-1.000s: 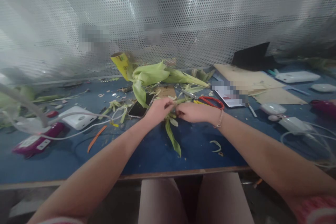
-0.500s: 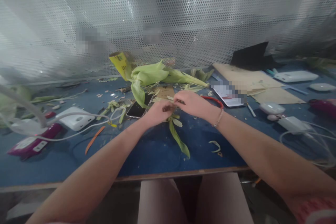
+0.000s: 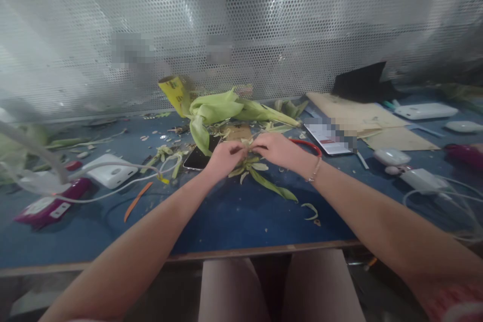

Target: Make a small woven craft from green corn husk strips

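Observation:
My left hand (image 3: 227,157) and my right hand (image 3: 274,150) meet near the middle of the blue table. Between their pinched fingertips is a small bundle of green and pale husk strips (image 3: 251,163), partly covered by the fingers. One long green strip trails from it toward the lower right. Just behind my hands lies a large green bundle of corn husk (image 3: 217,105), with one leaf drooping over a dark phone (image 3: 198,157). A red curved cord or handle (image 3: 307,145) passes behind my right wrist.
A lit phone (image 3: 328,139) and brown card sheets (image 3: 350,115) lie right. White chargers with cables (image 3: 420,179) sit farther right. On the left are a white adapter (image 3: 109,170), a purple power strip (image 3: 53,205) and an orange strip (image 3: 138,202). A yellow tube (image 3: 175,95) leans behind.
The husk bundle between my fingers has turned, so its long green strip now points more to the right and lies higher. Both hands stay together in nearly the same spot.

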Motion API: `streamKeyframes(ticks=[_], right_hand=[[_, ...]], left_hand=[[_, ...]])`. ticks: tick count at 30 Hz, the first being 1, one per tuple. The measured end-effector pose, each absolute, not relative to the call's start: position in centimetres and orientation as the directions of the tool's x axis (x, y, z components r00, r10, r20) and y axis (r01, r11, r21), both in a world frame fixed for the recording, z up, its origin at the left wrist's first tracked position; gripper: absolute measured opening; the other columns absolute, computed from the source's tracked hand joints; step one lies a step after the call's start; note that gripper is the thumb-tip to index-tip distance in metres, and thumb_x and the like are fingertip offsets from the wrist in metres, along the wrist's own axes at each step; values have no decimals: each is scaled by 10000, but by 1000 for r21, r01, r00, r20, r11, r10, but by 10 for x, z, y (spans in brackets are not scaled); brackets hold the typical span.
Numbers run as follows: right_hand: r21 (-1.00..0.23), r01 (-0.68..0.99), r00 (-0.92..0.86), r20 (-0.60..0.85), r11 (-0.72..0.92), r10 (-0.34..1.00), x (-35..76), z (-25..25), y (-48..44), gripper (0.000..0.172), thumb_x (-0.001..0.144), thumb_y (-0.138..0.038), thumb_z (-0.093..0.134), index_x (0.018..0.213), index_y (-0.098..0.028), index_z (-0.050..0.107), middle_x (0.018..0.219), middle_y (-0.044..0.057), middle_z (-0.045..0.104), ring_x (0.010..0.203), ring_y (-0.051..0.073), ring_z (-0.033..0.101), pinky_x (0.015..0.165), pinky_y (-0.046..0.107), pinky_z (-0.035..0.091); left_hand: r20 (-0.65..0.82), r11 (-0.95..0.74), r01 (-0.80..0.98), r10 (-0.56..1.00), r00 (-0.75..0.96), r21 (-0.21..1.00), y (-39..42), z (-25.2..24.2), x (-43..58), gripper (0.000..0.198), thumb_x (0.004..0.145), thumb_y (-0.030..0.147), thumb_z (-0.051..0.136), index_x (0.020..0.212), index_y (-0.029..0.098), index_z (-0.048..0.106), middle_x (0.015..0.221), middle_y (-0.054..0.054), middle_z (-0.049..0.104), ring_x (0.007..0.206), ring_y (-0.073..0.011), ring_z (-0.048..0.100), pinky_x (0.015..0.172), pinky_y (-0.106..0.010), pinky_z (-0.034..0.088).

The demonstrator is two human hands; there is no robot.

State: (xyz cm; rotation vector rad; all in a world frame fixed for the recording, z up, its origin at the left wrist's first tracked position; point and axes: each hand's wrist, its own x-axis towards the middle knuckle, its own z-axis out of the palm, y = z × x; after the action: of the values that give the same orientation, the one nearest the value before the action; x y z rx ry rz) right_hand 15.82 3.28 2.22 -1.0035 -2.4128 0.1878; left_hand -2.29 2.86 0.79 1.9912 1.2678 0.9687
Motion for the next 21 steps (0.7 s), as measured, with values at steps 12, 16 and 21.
streamKeyframes(ticks=[12, 16, 21], right_hand=[[-872, 441, -397, 23, 213, 917, 146, 26, 23, 151, 746, -45, 548, 793, -145, 650, 700, 33, 696, 607, 124, 628, 558, 230, 469], [-803, 503, -376, 130, 320, 917, 146, 28, 22, 32, 720, -136, 632, 709, -157, 654, 609, -9, 642, 556, 98, 570, 536, 214, 428], [-738, 552, -344, 223, 388, 912, 146, 31, 21, 56, 729, -158, 635, 740, -164, 689, 702, 9, 687, 641, 119, 609, 601, 227, 449]], left_hand=[[240, -314, 427, 946, 219, 848, 28, 7, -22, 115, 694, 250, 597, 655, 151, 641, 598, -11, 611, 566, -116, 530, 576, -253, 415], [185, -239, 271, 960, 211, 932, 26, 6, -21, 144, 685, 286, 640, 650, 147, 648, 589, -2, 589, 558, -101, 509, 581, -251, 411], [138, -165, 126, 970, 198, 978, 26, 6, -21, 182, 656, 323, 691, 666, 142, 668, 628, -11, 607, 612, -109, 544, 641, -264, 445]])
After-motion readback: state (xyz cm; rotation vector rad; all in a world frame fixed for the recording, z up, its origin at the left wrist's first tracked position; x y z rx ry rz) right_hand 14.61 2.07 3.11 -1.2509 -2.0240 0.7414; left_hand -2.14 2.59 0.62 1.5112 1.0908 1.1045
